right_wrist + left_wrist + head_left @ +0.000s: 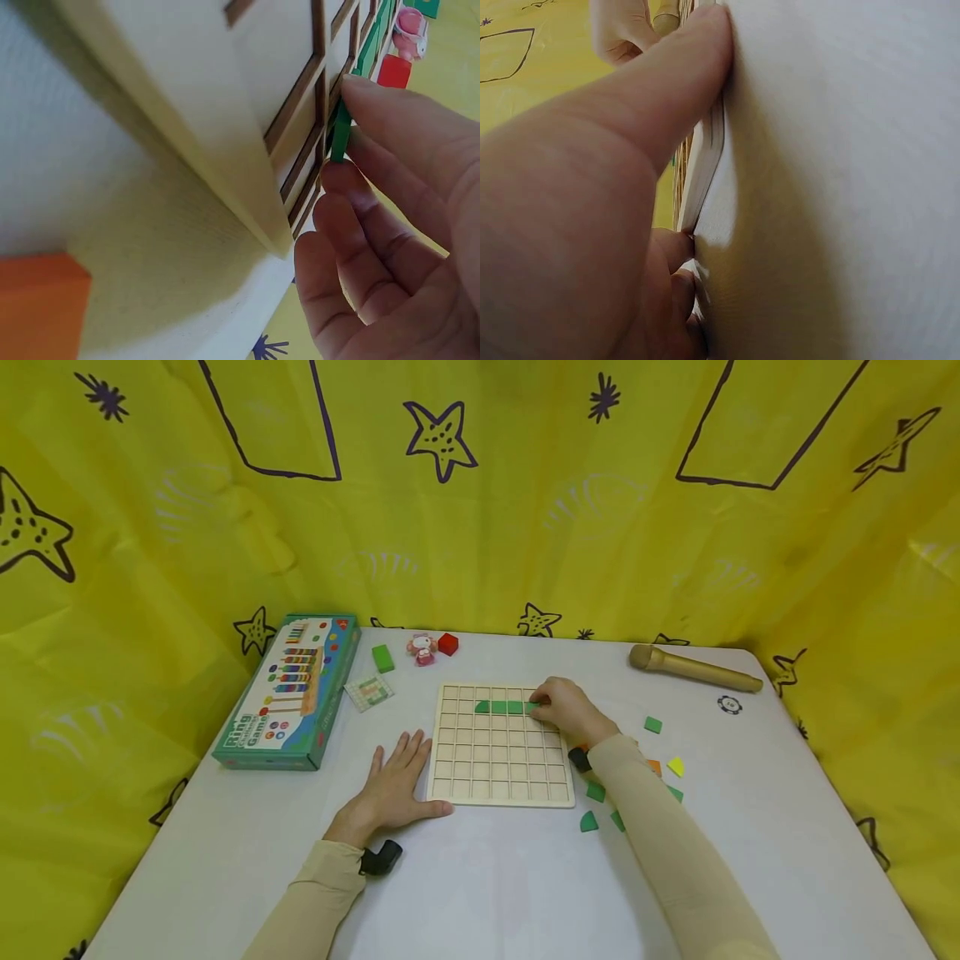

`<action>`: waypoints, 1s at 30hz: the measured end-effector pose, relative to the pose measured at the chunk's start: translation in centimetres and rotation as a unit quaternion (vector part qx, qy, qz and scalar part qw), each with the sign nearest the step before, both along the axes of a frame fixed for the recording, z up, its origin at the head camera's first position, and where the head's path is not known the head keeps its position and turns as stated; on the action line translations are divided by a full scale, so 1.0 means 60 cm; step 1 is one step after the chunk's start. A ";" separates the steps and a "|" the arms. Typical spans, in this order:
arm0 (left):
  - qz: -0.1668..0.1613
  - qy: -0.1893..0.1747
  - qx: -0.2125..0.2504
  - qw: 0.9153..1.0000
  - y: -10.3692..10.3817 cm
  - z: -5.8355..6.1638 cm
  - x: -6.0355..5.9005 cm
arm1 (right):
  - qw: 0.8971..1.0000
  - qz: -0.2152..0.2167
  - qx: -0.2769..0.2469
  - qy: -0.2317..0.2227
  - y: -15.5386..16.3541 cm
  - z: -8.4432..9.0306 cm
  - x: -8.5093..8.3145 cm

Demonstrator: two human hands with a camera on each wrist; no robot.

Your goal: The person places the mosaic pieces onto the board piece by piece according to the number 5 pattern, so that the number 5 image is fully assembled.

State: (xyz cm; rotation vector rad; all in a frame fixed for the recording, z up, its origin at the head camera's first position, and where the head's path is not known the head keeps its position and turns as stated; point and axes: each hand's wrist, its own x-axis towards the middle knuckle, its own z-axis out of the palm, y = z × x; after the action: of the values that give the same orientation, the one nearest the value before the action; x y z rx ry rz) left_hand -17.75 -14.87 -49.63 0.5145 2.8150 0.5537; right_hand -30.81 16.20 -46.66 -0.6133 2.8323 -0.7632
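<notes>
A square wooden grid board [491, 770] lies on the white table, with a short row of green tiles [498, 707] in its second row from the far side. At the right end of that row, my right hand [567, 708] pinches a green tile [340, 138] between thumb and fingertips. In the right wrist view this tile stands tilted over a cell of the grid. My left hand [392, 790] rests flat with spread fingers by the board's left edge. Its thumb lies along the near left corner in the left wrist view.
Loose green tiles [588, 821], a yellow piece [676, 767] and orange pieces [655, 767] lie right of the board, partly behind my right forearm. Around stand a game box [288, 693], patterned card [369, 692], green block [382, 658], pink figurine [423, 649], red cube [447, 644], gold microphone [693, 667] and round chip [730, 704].
</notes>
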 end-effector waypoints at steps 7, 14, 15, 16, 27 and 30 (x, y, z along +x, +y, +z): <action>0.000 0.003 -0.002 1.000 0.002 0.003 -0.001 | 1.000 0.012 0.013 0.023 -0.002 0.000 0.000; 0.001 0.002 -0.002 1.000 0.002 0.005 0.001 | 0.999 0.026 0.005 0.026 0.019 0.008 0.021; 0.000 0.002 -0.001 1.000 0.002 0.005 0.001 | 0.999 0.018 0.001 0.026 0.029 0.009 0.025; 0.000 0.002 0.002 1.000 0.002 0.005 0.002 | 1.000 0.010 -0.004 0.026 0.039 0.009 0.030; -0.003 0.008 0.000 1.000 0.002 0.004 0.003 | 1.000 -0.027 -0.012 0.011 0.151 0.004 0.092; -0.004 0.009 0.004 1.000 0.002 0.004 0.003 | 1.000 0.004 -0.007 0.004 0.157 -0.002 0.106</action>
State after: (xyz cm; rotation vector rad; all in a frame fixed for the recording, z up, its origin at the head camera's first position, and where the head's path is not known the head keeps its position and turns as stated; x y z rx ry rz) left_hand -17.58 -14.77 -49.40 0.5334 2.8280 0.5613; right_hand -24.44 25.60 -46.79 -0.6295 2.8319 -0.7826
